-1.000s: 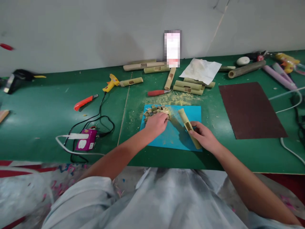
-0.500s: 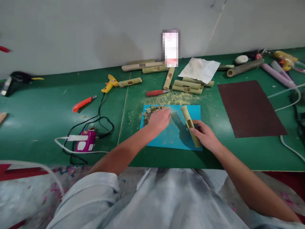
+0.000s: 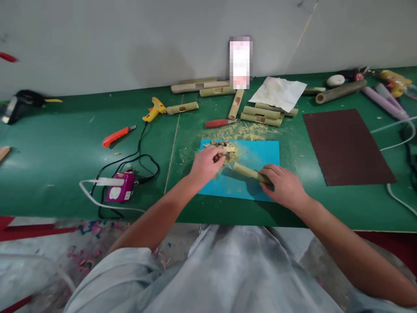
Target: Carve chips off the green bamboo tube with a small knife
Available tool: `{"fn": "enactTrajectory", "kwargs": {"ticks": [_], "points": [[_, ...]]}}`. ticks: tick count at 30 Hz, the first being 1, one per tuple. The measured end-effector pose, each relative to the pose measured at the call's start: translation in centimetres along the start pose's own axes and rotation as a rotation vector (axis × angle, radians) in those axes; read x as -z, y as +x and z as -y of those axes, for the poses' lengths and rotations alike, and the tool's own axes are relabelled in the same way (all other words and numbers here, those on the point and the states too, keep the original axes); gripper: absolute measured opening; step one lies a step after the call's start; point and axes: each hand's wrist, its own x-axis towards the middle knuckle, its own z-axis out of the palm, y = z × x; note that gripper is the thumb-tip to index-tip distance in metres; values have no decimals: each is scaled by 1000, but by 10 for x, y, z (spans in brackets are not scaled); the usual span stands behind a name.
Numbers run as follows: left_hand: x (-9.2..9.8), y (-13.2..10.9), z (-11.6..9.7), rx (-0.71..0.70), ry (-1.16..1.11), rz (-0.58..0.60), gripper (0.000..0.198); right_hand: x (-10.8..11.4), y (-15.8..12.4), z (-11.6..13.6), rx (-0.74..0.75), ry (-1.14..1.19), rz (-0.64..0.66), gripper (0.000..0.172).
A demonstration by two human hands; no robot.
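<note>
My right hand [image 3: 282, 183] is wrapped round one end of a short bamboo tube [image 3: 246, 170]. The tube lies slantwise above a blue sheet [image 3: 228, 184], its free end pointing left and away from me. My left hand [image 3: 208, 163] is curled closed at the near edge of a heap of small bamboo chips [image 3: 230, 153] mixed with shavings. Its fingertips are bunched together, and what is between them, if anything, is hidden. Just behind the sheet lies a red-handled knife [image 3: 217, 123] among loose shavings.
More cut bamboo tubes [image 3: 260, 116] lie at the back, some under a white paper [image 3: 276, 94]. A phone [image 3: 240, 63] leans on the wall. Left are a glue gun [image 3: 154, 109], an orange cutter [image 3: 116, 136] and a purple box [image 3: 120, 187] with cables. A brown sheet [image 3: 350, 148] lies right.
The bamboo tube has swung from nearly upright in view to a leftward slant, and my right hand now covers its near end. My left hand has drawn back toward me, uncovering the chip heap.
</note>
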Motion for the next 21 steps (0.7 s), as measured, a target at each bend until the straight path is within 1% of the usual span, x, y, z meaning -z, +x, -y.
{"fn": "enactTrajectory", "kwargs": {"ticks": [8, 14, 17, 21], "points": [[-6, -19, -1, -31, -177, 0, 5, -11, 7, -1, 31, -28, 0, 25], [-5, -23, -1, -62, -168, 25, 6, -17, 12, -6, 36, -4, 9, 27], [-3, -23, 2, -70, -185, 29, 5, -15, 14, -5, 33, 1, -9, 26], [-3, -22, 5, -43, -257, 41, 3, -7, 19, 5, 46, -14, -47, 30]]}}
